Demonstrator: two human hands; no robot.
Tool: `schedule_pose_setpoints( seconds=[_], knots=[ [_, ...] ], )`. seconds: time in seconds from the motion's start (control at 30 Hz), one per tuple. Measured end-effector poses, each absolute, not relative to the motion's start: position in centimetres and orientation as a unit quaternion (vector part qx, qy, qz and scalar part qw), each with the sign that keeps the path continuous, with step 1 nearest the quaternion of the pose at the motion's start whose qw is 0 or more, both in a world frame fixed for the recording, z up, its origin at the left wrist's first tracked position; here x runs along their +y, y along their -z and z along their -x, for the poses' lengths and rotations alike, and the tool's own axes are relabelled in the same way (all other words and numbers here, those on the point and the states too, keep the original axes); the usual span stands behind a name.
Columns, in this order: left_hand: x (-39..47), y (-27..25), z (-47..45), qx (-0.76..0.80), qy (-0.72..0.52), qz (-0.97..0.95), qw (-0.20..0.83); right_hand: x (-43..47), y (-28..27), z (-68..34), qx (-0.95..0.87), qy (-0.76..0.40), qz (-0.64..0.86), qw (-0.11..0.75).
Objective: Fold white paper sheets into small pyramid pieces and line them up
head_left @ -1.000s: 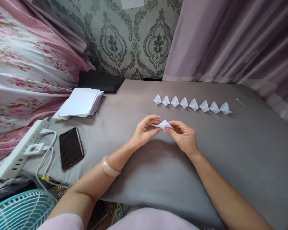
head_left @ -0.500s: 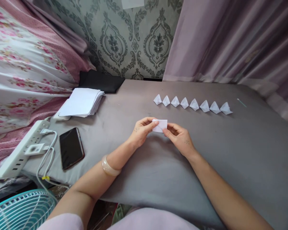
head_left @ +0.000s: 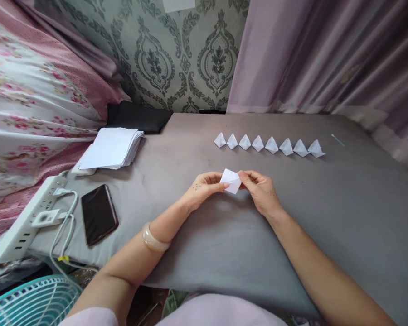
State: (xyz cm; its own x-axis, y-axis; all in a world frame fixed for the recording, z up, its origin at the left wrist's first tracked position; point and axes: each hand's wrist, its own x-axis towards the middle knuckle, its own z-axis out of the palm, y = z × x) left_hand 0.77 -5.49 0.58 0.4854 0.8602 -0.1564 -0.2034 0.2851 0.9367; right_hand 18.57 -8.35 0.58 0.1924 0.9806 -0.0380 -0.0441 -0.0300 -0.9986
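Between my two hands is a small folded square of white paper (head_left: 230,182), tilted so that its corners point up and down. My left hand (head_left: 204,189) pinches its left corner, thumb on top. At the upper right corner, my right hand (head_left: 259,189) grips the paper between thumb and fingers. Faint crease lines run across the paper's face. Beyond my hands, several folded white paper shapes (head_left: 272,145) with pointed tops stand in a row on the grey tabletop (head_left: 177,154).
On the left lie a stack of white paper (head_left: 110,147), a black flat case (head_left: 139,117) and a phone (head_left: 99,214). A power strip (head_left: 27,222) with cables runs along the left edge, above a turquoise fan (head_left: 30,301). A thin stick (head_left: 337,140) lies at the far right.
The folded paper has turned from lying level to a diamond-like tilt. My right thumb has moved from its lower right corner to the upper right one. The view has shifted slightly.
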Motion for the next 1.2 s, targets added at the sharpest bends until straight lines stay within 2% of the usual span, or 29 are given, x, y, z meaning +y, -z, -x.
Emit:
schedule_pose_setpoints(
  seconds=[0.2,0.3,0.43,0.73,0.93,1.2],
  knots=[
    [-5.8,0.0,-0.8,0.422,-0.272,-0.481,0.718,-8.3,-0.6,-18.8,-0.496,-0.407,0.583,0.498],
    [-5.6,0.0,-0.9,0.438,-0.288,-0.464,0.714,-8.3,-0.6,-18.7,-0.433,-0.471,0.57,0.516],
    [-5.5,-0.2,-1.1,0.448,-0.314,-0.412,0.729,-8.5,-0.6,-18.2,-0.418,-0.528,0.55,0.494],
    [-6.1,-0.4,-1.3,0.45,-0.303,-0.446,0.712,-8.9,0.0,-17.6,-0.452,-0.478,0.556,0.507],
    [-6.4,-0.1,-1.7,0.462,-0.316,-0.445,0.699,-8.9,0.0,-17.5,-0.491,-0.402,0.59,0.5],
    [-6.6,-0.4,-1.8,0.459,-0.291,-0.443,0.713,-8.7,-0.2,-17.4,-0.431,-0.465,0.591,0.499]
  ],
)
